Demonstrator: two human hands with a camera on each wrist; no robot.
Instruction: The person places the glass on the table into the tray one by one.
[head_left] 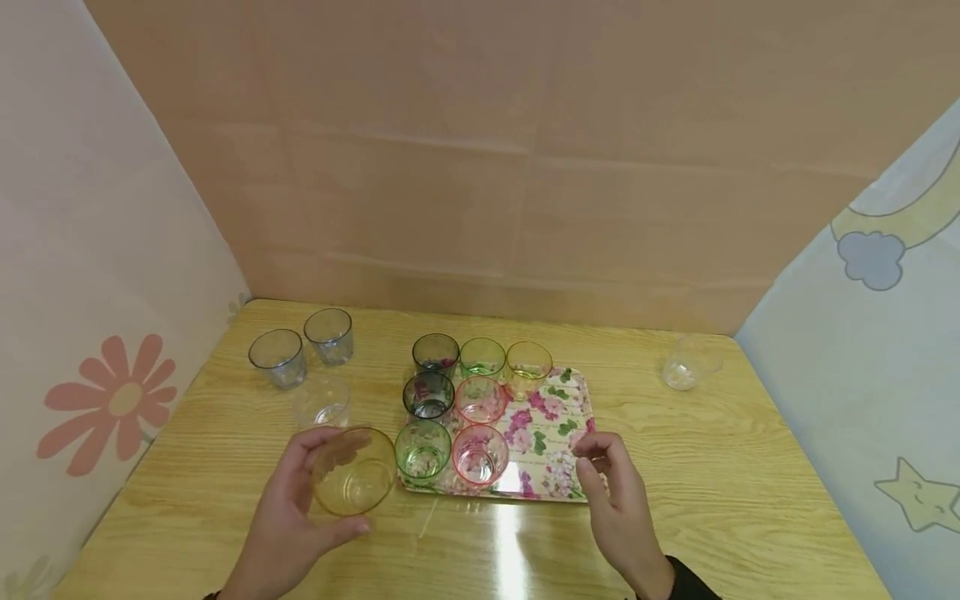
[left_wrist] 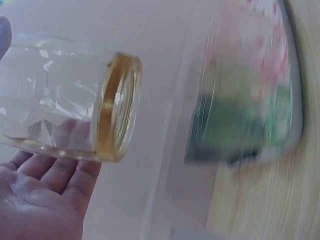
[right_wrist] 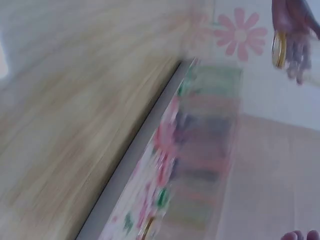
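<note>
My left hand (head_left: pixel 288 508) holds a yellow-tinted glass (head_left: pixel 354 473) in the head view, left of the floral tray (head_left: pixel 543 496). In the left wrist view that glass (left_wrist: pixel 60 100) lies sideways between the thumb and the fingers (left_wrist: pixel 55 175). Over the tray's right front corner, my right hand (head_left: pixel 618 517) has its fingers loosely bent, with nothing between them. Glasses stand in rows on the tray's left part: a green one (head_left: pixel 423 454), two pink ones (head_left: pixel 481 458), dark ones (head_left: pixel 429 398), another green one (head_left: pixel 482 360) and a yellow one (head_left: pixel 528 371).
Two bluish-grey glasses (head_left: pixel 277 360) stand at the table's back left, and a clear glass (head_left: pixel 324 404) is just beyond my left hand. Another clear glass (head_left: pixel 686 367) stands at the back right. Printed cloths surround the wooden table (head_left: pixel 712 483) at the back and sides.
</note>
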